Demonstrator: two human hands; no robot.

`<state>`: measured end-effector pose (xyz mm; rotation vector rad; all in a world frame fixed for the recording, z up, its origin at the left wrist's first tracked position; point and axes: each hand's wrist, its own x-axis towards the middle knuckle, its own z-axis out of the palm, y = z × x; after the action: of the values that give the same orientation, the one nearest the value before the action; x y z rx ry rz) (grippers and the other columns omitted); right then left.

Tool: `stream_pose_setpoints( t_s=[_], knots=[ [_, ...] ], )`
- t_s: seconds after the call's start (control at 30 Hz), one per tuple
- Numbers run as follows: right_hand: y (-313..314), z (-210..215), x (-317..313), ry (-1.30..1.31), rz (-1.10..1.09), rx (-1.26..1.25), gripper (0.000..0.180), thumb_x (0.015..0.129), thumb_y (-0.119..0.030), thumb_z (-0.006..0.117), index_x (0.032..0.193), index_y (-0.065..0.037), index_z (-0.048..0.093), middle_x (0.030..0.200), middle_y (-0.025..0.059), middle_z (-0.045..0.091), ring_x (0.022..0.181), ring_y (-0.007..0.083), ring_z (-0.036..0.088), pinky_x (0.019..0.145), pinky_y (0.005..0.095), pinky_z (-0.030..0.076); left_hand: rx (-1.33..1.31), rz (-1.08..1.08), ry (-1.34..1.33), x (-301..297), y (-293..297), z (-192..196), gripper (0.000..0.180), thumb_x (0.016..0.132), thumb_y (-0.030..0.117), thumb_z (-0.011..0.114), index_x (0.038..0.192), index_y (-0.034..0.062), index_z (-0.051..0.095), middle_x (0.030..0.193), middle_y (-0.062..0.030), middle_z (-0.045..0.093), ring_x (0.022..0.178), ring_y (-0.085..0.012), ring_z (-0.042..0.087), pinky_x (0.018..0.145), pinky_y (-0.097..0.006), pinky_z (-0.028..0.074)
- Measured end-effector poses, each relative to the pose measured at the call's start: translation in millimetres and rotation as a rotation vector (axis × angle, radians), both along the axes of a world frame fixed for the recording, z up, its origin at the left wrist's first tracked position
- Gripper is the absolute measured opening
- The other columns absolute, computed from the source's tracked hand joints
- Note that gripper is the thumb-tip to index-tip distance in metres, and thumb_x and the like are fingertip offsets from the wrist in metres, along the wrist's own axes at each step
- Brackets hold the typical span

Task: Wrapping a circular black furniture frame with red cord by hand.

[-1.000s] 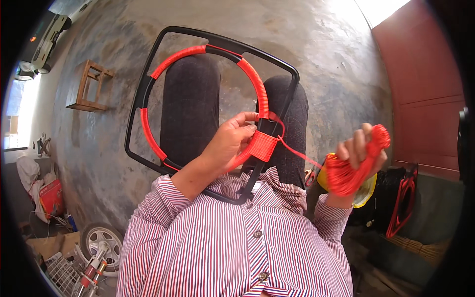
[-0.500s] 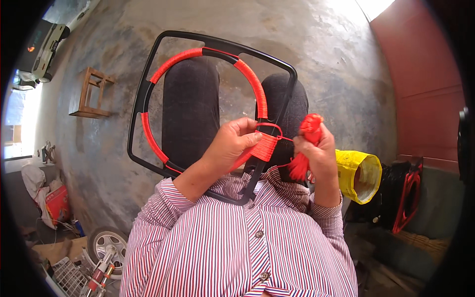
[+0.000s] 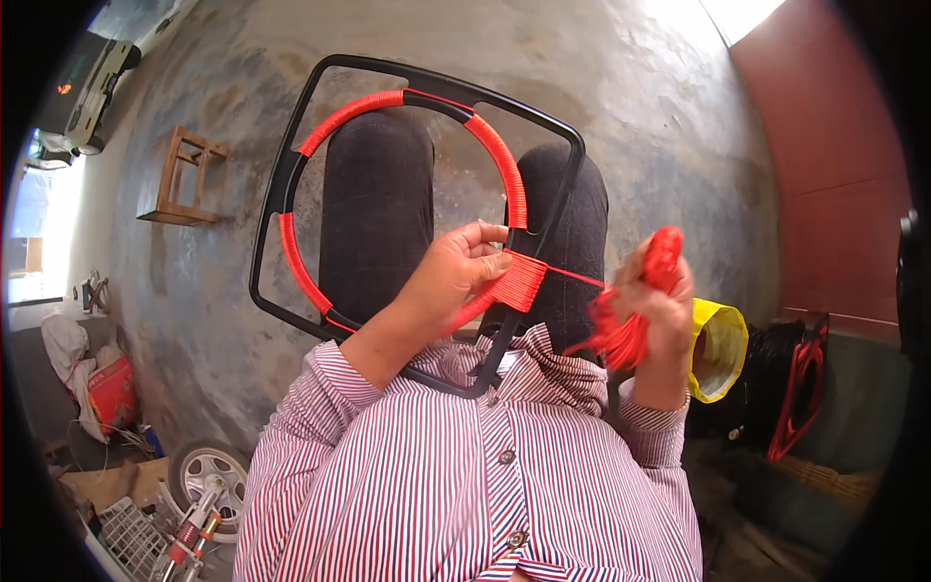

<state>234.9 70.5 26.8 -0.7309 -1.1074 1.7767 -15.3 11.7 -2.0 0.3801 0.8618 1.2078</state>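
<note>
1. Over the head feed I am watching a black frame (image 3: 281, 184), rounded-square outside with a ring (image 3: 441, 108) inside; it is resting across two dark-trousered legs (image 3: 378, 218) in the upper middle of the view.
2. Red windings (image 3: 505, 167) are covering several stretches of the ring, and a broad red band (image 3: 524, 281) is wrapping the frame's right side near the centre of the view.
3. I am seeing the left hand (image 3: 448, 276) gripping the frame beside that band, forefinger reaching to the ring and thumb pressing on the band's left edge.
4. The right hand (image 3: 667, 306) is clutching a loose bundle of red cord (image 3: 626, 339), right of centre.
5. A red strand (image 3: 577, 275) is running straight from the band toward the right hand.
6. Farther out, a wooden stool (image 3: 184, 209) is standing at upper left, a yellow container (image 3: 718, 351) is showing just right of the right wrist, and a wheel (image 3: 199, 470) at lower left.
</note>
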Motion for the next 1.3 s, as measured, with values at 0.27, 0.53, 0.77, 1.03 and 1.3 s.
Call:
stream_pose_setpoints(
  t_s=[0.27,0.53,0.77,1.03,1.3],
  knots=[
    [31.4,-2.6,160.4,0.088,-0.527,-0.042,0.009,0.095,-0.013,0.06,0.099,-0.006,0.055,0.078,0.0034,0.058,0.069,0.0119,0.056,0.062,0.0253,0.048,-0.004,-0.009,-0.2,-0.2,6.9,-7.7,0.029,0.104,0.024,0.049,0.114,-0.0016,0.058,0.106,-0.0092,0.065,0.1,-0.0165,0.064,0.095,-0.032,0.052],
    [24.7,-66.6,357.3,0.242,-0.921,-0.069,0.018,0.098,-0.024,0.053,0.094,-0.007,0.06,0.082,0.0048,0.065,0.087,0.0226,0.064,0.091,0.0469,0.05,-0.086,0.04,-0.158,4.3,9.8,-8.0,0.033,0.102,0.03,0.052,0.11,0.0003,0.062,0.104,-0.0101,0.065,0.097,-0.0188,0.06,0.094,-0.034,0.05],
    [-14.9,-18.2,94.9,-0.211,-0.198,-0.075,0.043,0.081,-0.011,0.059,0.123,0.001,0.063,0.111,0.0131,0.067,0.1,0.0255,0.065,0.091,0.04,0.05,-0.016,-0.005,-0.161,1.2,6.8,-5.9,0.042,0.105,0.035,0.043,0.121,-0.0013,0.057,0.113,-0.0126,0.061,0.108,-0.0205,0.058,0.097,-0.037,0.049],
    [-2.2,-0.8,-41.7,-0.863,0.335,0.417,0.068,0.077,-0.013,0.074,0.135,0.009,0.046,0.106,0.0197,0.066,0.099,0.0275,0.068,0.086,0.0326,0.051,0.092,-0.086,-0.282,-3.2,-1.5,4.8,0.064,0.102,0.046,0.04,0.136,-0.009,0.045,0.13,-0.0199,0.054,0.123,-0.0274,0.053,0.11,-0.042,0.04],
    [20.8,-24.5,-38.6,-0.296,0.125,0.128,0.072,0.082,0.009,0.05,0.15,0.0,0.029,0.115,0.0114,0.063,0.104,0.0181,0.061,0.09,0.0289,0.05,0.073,-0.032,-0.167,2.7,3.3,-2.0,0.03,0.098,0.008,0.05,0.125,-0.0037,0.05,0.121,-0.0142,0.058,0.112,-0.0215,0.06,0.102,-0.037,0.048]
  ],
)
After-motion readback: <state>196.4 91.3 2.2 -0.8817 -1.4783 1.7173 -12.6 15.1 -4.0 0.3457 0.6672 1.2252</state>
